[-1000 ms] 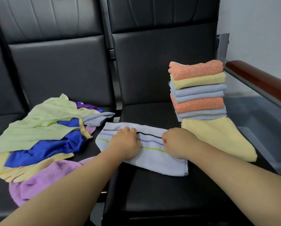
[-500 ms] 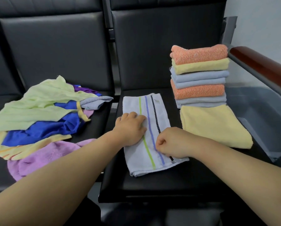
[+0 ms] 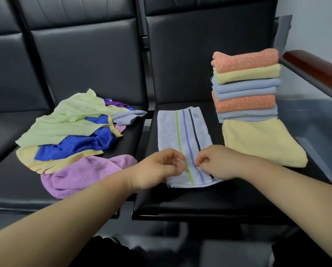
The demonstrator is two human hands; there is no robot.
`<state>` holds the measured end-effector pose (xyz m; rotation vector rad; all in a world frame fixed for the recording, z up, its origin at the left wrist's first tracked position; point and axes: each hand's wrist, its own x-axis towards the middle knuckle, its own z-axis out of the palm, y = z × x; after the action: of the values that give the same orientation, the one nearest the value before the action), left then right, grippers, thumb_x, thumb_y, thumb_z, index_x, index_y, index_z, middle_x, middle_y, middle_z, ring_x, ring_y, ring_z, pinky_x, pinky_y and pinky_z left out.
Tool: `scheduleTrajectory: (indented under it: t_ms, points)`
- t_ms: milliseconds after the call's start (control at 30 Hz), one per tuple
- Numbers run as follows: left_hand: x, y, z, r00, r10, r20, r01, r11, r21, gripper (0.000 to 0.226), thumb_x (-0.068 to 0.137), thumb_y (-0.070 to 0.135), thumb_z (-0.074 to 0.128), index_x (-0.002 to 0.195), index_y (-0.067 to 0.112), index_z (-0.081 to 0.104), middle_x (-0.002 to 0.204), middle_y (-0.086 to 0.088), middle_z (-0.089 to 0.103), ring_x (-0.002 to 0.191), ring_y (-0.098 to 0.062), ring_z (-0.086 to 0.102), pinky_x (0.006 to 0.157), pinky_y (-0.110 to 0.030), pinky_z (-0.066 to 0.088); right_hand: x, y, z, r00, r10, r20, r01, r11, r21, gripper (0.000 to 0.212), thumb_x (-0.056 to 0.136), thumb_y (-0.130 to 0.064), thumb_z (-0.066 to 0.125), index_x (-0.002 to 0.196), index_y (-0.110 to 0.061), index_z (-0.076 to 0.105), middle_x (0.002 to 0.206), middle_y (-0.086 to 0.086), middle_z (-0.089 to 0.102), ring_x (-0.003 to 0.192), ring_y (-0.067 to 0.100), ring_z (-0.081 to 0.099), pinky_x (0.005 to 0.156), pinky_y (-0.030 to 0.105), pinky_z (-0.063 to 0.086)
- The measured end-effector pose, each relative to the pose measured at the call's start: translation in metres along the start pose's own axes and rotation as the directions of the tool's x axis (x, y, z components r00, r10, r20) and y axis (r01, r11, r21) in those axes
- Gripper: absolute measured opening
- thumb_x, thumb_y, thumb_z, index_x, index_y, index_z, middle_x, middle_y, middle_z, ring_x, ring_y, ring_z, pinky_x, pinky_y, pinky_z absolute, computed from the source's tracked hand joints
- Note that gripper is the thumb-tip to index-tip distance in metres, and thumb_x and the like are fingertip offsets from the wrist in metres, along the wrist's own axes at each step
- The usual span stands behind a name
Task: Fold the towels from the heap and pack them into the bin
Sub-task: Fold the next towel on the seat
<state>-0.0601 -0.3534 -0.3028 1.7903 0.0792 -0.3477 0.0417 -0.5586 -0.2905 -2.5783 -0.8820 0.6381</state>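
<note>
A white towel with green, blue and black stripes (image 3: 188, 132) lies lengthwise, folded into a narrow strip, on the right black seat. My left hand (image 3: 157, 168) and my right hand (image 3: 217, 162) sit at its near end, fingers curled, pinching the cloth close together near the stripes. The heap of unfolded towels (image 3: 70, 132), light green, blue, yellow, grey and lilac, lies on the left seat. A stack of folded towels (image 3: 246, 85), orange, yellow and grey-blue, stands at the right on a flat yellow towel (image 3: 261, 143).
Black padded seat backs rise behind both seats. A brown wooden armrest (image 3: 315, 68) runs along the right side. Below it lies a translucent grey container-like surface (image 3: 319, 120). A gap (image 3: 145, 124) separates the two seats.
The striped towel has been turned from lying across the seat to lying lengthwise. Both hands have slid back to its near end and now pinch it.
</note>
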Motion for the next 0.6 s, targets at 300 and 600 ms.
scheduleTrajectory:
  t_ms: [300,600]
  points:
    - [-0.011,0.009,-0.010,0.990,0.060,-0.124,-0.040,0.988,0.151,0.029,0.072,-0.013,0.074,0.093,0.006,0.073,0.087,-0.014,0.075,0.079,-0.019,0.069,0.079,-0.030,0.058,-0.014,0.008,0.005,0.996,0.079,0.043,-0.089,0.930,0.357,0.027,0.104,-0.034,0.051,0.101,-0.021,0.074,0.102,0.000,0.074,0.099,0.023,0.071,0.091,0.036,0.057]
    - [-0.001,0.023,-0.015,0.889,0.178,-0.423,-0.024,0.939,0.343,0.007,0.089,0.014,0.074,0.090,0.009,0.071,0.078,-0.006,0.070,0.070,-0.009,0.056,0.071,-0.026,0.048,-0.022,0.012,0.011,0.991,-0.007,-0.130,-0.001,0.998,-0.055,0.026,0.089,-0.033,0.068,0.080,-0.012,0.055,0.074,-0.001,0.052,0.073,0.021,0.049,0.062,0.035,0.035]
